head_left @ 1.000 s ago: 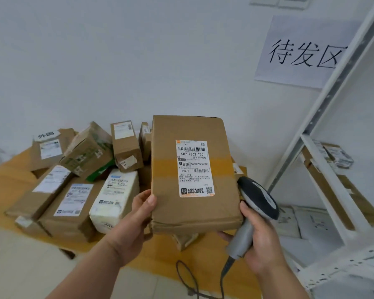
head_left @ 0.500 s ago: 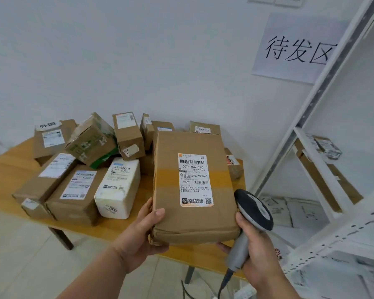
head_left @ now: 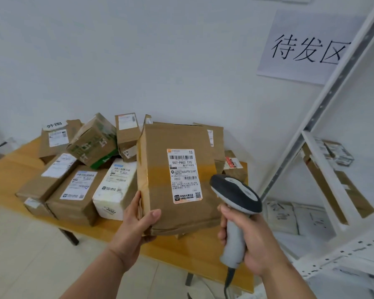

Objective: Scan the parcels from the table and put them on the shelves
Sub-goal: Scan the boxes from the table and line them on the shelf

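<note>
I see the left hand [head_left: 136, 225] gripping the brown cardboard parcel [head_left: 177, 180] by its lower-left corner, thumb across the front, held upright above the wooden table [head_left: 15, 167]. At four o'clock from its label [head_left: 184, 175], the right hand [head_left: 244, 240] is wrapped around the barcode scanner [head_left: 235, 203].

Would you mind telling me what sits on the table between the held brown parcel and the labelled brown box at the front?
In the head view, a white parcel lies between the held parcel and the brown box.
</note>
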The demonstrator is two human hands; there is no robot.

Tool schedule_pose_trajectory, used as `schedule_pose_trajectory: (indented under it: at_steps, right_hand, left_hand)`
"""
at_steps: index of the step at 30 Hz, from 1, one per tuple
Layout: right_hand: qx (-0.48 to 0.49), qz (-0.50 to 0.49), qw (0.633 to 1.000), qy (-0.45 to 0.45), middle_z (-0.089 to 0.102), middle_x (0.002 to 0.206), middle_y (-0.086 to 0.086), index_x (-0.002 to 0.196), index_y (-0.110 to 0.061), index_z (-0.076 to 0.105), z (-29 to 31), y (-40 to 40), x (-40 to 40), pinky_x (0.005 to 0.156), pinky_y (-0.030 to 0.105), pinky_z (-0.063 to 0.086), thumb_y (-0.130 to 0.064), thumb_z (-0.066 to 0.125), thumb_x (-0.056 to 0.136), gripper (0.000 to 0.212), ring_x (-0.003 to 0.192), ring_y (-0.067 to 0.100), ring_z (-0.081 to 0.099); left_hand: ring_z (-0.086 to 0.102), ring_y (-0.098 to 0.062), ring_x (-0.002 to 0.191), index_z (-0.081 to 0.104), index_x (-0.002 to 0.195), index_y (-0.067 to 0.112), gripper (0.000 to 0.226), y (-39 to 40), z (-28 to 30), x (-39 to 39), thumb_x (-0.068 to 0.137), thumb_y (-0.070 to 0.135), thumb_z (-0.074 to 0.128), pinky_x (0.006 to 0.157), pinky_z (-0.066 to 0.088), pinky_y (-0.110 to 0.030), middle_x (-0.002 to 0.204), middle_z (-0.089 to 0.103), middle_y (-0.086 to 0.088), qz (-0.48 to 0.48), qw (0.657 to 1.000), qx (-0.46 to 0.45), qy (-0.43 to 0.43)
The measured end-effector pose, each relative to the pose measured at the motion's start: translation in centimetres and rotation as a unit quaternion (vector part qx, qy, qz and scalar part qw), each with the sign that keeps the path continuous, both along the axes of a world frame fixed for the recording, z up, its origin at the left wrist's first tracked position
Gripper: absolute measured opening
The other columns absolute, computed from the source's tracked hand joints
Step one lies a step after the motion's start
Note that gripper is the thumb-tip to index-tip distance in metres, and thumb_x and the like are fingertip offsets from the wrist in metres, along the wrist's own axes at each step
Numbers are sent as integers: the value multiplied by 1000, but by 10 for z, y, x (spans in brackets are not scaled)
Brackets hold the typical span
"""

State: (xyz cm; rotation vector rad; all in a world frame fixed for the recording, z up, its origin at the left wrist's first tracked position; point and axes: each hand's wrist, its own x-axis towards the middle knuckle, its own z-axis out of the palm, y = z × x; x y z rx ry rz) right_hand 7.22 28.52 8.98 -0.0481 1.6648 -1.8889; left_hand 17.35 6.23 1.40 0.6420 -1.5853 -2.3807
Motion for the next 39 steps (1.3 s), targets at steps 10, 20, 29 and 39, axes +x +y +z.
schedule_pose_trajectory:
  at_steps: [10,20,29,39]
  right_hand:
    - [38,80,996,33,59,63,15,68,-6,66,10,-9,16,52,32,48,-28,79,65,26,52,27,59]
    - [34,82,995,40,58,64,15,70,-6,65,16,-7,21,53,33,47,-29,81,66,28,51,28,57]
    - [60,86,993,57,58,63,14,62,-9,65,16,-5,21,53,33,48,-30,83,69,29,52,27,58]
    - [52,78,994,54,58,66,14,83,2,68,15,-7,17,52,32,47,-26,83,73,33,52,28,58]
  left_hand:
    - [52,-27,124,27,141,65,121,-5,-7,-5,39,65,91,90,56,-52,148,37,7,6,999,-30,11]
    - [50,-28,126,27,141,64,120,-4,-11,-3,39,64,92,90,56,-54,149,34,8,7,999,-34,15]
    - [52,-29,125,29,140,65,114,-4,-15,-2,43,63,92,87,58,-52,150,34,8,5,999,-35,5]
    - [51,-27,125,29,142,61,120,-7,-15,-3,40,66,91,86,58,-52,150,35,7,8,999,-41,-5]
